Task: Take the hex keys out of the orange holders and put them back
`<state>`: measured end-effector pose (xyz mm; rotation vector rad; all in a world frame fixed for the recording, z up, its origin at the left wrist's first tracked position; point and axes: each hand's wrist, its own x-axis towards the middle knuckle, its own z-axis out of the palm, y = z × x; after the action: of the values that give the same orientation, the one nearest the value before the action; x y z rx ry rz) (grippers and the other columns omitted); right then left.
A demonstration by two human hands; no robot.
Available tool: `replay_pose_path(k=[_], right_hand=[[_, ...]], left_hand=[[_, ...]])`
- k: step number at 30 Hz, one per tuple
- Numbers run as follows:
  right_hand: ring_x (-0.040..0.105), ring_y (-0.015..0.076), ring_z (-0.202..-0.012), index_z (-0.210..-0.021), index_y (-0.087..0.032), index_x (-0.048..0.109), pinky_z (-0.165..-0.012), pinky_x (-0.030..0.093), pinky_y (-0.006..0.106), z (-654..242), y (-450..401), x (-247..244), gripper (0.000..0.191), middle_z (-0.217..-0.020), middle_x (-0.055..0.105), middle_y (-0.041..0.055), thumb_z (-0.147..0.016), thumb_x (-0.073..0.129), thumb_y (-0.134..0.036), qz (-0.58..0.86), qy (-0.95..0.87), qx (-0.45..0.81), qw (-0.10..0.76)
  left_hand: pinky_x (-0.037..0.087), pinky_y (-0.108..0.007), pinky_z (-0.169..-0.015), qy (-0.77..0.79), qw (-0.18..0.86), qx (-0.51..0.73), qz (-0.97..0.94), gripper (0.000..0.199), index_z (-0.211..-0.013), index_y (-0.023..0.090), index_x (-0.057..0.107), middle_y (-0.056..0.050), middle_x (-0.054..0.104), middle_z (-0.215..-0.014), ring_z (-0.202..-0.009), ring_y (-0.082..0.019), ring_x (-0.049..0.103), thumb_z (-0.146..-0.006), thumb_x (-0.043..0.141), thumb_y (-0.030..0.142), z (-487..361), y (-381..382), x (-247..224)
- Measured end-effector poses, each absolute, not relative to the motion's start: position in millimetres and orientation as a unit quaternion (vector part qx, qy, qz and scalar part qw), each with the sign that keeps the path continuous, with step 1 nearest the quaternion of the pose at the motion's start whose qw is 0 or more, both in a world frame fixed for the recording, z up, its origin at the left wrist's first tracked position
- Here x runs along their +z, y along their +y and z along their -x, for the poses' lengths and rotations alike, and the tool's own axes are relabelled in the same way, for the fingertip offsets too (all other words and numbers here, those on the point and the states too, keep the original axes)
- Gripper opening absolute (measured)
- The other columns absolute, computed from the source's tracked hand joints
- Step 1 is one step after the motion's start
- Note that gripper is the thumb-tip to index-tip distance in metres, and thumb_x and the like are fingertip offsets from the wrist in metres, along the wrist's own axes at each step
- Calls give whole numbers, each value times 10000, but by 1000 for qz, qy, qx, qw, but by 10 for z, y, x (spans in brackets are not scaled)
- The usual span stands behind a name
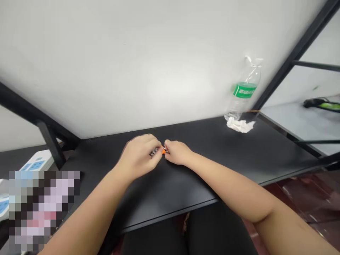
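Both hands meet over the middle of the black tabletop point(156, 202), pinching one small item between them. My left hand point(139, 154) is closed around the side with thin dark-and-light stripes. My right hand point(177, 152) pinches the opposite end, where a bit of black and white shows at the fingertips. Between the fingers shows the bright orange part of the small striped item point(163, 151). Most of it is covered by my fingers, so its kind cannot be made out.
A clear plastic bottle with a green label point(244, 90) leans by the wall, a crumpled white tissue point(240, 125) at its base. White boxes with blue panels point(37, 163) lie at left beside a blurred-out patch. Black metal bars point(292, 63) frame the desk. A black-and-green object point(322, 103) lies beyond, right.
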<state>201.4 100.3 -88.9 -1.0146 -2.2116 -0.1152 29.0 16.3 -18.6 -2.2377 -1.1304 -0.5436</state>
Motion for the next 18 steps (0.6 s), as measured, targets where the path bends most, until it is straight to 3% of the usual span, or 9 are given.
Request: replay_pose_path(k=[5,8,14,18], right_hand=[[662,227,-802,-1010,-213,482,-594,337,299,-1979,1003,-890,150,-962,703,63,-907,549,-299,414,-846,-23,336],[665,229,-799,-1016,-217,484,-593,332,302,-1958,1004,-882,172,-948,703,61,-908,569,-321,422,-843,-15,334],[655,224,-760,-1012,-221,469,-578,320,303,-1917,954,-885,136,-947,702,62,-915,531,-292,417,-848,-41,323],[651,228,-733,-1043,-218,447,-554,314,305,-1869,898,-889,180,-909,697,59,-883,526,-239,423,-848,-38,316]], left_hand=[[512,-387,-831,-466,280,-139,828,371,-1202,201,655,-111,680,-1091,-990,-271,653,-925,588,439,-271,472,-287],[501,-400,-867,-483,266,-129,825,344,-1143,203,677,-132,666,-1124,-1064,-302,637,-897,611,435,-171,642,-354],[516,-387,-847,-514,147,-184,825,302,-1034,207,692,-105,676,-1091,-1033,-283,637,-836,653,432,-99,758,-402],[515,-404,-868,-535,134,-202,809,286,-968,194,682,-101,692,-1070,-1051,-299,635,-748,702,375,-127,796,-402]])
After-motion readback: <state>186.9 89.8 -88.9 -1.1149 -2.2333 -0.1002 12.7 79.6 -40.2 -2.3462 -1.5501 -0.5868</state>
